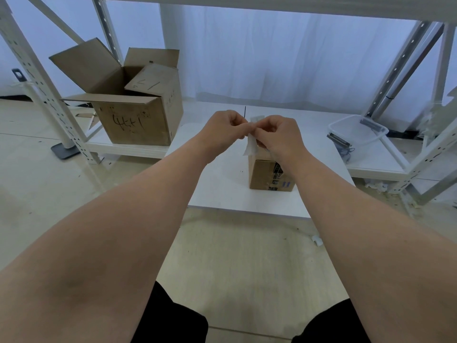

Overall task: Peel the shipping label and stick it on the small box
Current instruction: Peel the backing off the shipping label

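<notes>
**Both hands pinch the label above the small box**

The left hand [223, 127] and right hand [279, 134] meet in mid-air over the middle of the white counter [217, 184]; the fingers [236, 120] of each are curled tight, and both hands pinch the shipping label [249, 147] between thumb and fingertips; the label is a white strip, one short end showing above the pinch, the longer part hanging below it; no print on it can be made out, and whether its backing has come apart cannot be told.

The small box [262, 174] stands shut on the counter just beneath the right hand and near the counter's near edge; the right wrist hides its right side; the label's lower end hangs in front of the box's far left top corner, and whether it touches cannot be told. The box's near face carries a band of dark printed marks and a blue mark, too small to read.

Far left, a large cardboard box [133, 120] stands on a low shelf with its flaps open; black handwriting runs across its near face and short strokes cross an inner flap; none of it reads clearly. Far right, a clear plastic container [356, 129] sits on the same low shelf, well apart from the hands.

White perforated uprights [37, 78] frame both sides; bare counter lies left of the small box; pale floor [235, 256] lies between the counter's near edge and the person.
</notes>
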Tool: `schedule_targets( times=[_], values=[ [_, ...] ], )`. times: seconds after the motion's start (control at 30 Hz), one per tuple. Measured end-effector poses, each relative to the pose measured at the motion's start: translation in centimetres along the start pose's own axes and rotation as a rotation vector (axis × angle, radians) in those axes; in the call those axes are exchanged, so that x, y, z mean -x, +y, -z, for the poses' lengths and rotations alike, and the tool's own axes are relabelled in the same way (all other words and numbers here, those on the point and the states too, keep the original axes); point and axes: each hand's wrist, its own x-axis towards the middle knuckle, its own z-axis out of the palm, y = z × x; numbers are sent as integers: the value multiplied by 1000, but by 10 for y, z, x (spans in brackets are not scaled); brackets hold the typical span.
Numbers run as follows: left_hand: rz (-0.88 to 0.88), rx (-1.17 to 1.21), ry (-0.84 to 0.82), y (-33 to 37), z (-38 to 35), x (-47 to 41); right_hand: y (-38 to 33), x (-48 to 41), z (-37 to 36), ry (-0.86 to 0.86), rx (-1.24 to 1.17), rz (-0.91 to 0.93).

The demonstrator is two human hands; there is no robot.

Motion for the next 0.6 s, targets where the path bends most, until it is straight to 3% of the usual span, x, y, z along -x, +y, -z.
schedule_targets(
  times=[0.6],
  values=[
    [-13, -12, -5, -2, 5, 0, -3, 3, 0, -1, -75, -46]
  ],
)
